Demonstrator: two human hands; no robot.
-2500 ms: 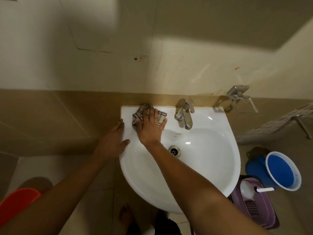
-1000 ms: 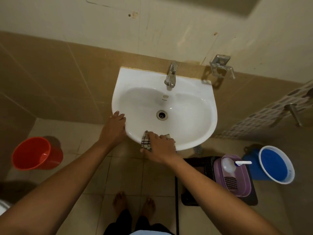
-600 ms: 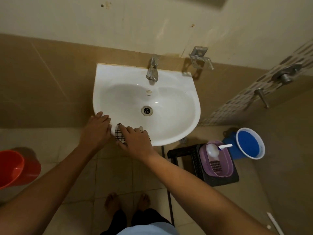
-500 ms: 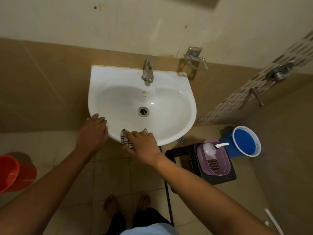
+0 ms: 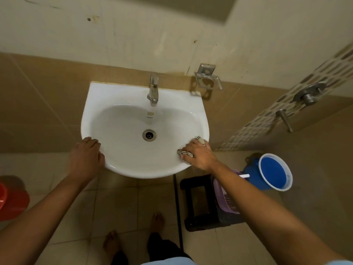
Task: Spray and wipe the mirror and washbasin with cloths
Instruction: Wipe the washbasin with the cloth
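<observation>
The front-left rim of the washbasin, hard, glazed and probably slippery, is held steady by the left hand with relaxed fingers, while at the front-right rim the soft, light checked cloth is pressed flat under the right hand, best kept bunched beneath the palm.

A person's right hand presses a checked cloth on the white washbasin rim; left hand rests on the opposite rim.
</observation>
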